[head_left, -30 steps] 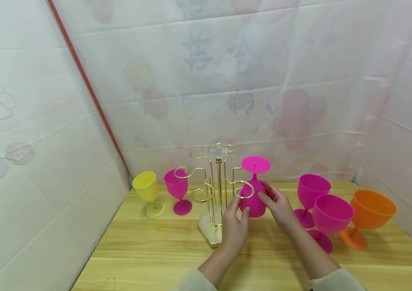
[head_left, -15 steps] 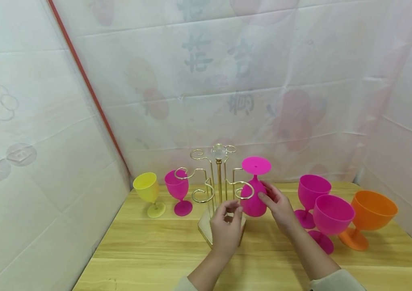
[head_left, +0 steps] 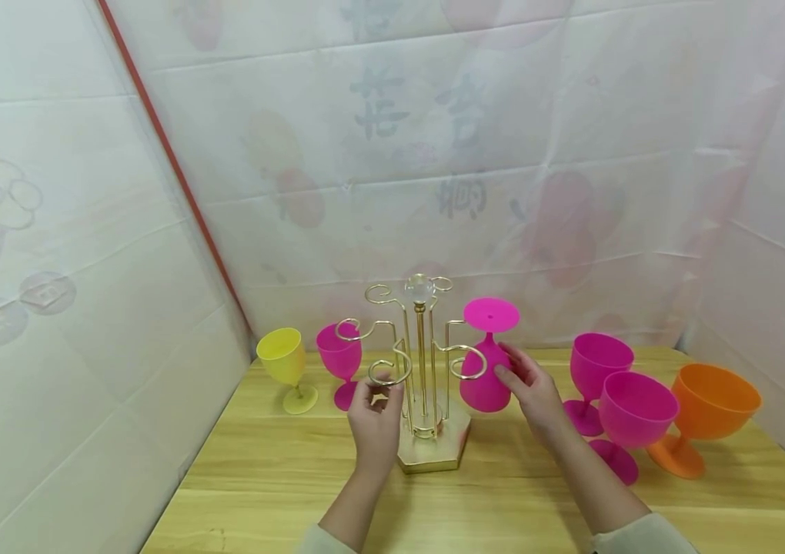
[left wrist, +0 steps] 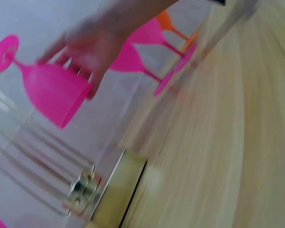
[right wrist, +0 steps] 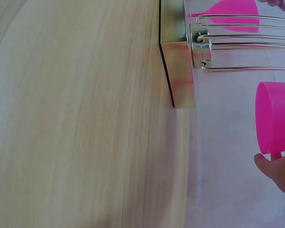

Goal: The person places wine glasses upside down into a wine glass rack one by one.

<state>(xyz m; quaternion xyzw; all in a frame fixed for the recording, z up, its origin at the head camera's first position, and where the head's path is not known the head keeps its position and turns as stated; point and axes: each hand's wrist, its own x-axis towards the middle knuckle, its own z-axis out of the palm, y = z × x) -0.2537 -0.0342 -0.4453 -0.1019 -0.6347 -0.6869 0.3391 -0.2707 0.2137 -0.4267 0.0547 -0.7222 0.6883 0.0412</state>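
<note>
My right hand (head_left: 534,388) holds a pink goblet (head_left: 486,381) by its bowl, upside down with the foot on top, at the right side of a gold wire rack (head_left: 434,454). A front hook of the rack overlaps the bowl in the head view. The left wrist view shows the fingers along the side of this goblet (left wrist: 52,90). My left hand (head_left: 375,427), fingers loosely bent and holding nothing, is at the rack's left side, fingertips right by a curled front hook. Behind it, another pink goblet (head_left: 339,354) stands upright, its foot partly covered by the hand.
A yellow goblet (head_left: 282,358) stands upright at the back left of the wooden table (head_left: 261,492). On the right are two upright pink goblets (head_left: 600,358) and an orange goblet (head_left: 714,400), close to my right forearm. A clear ball (head_left: 419,288) tops the rack.
My left hand has let go of the upside-down pink goblet and moved left across the front of the rack. My right hand keeps its hold in nearly the same place.
</note>
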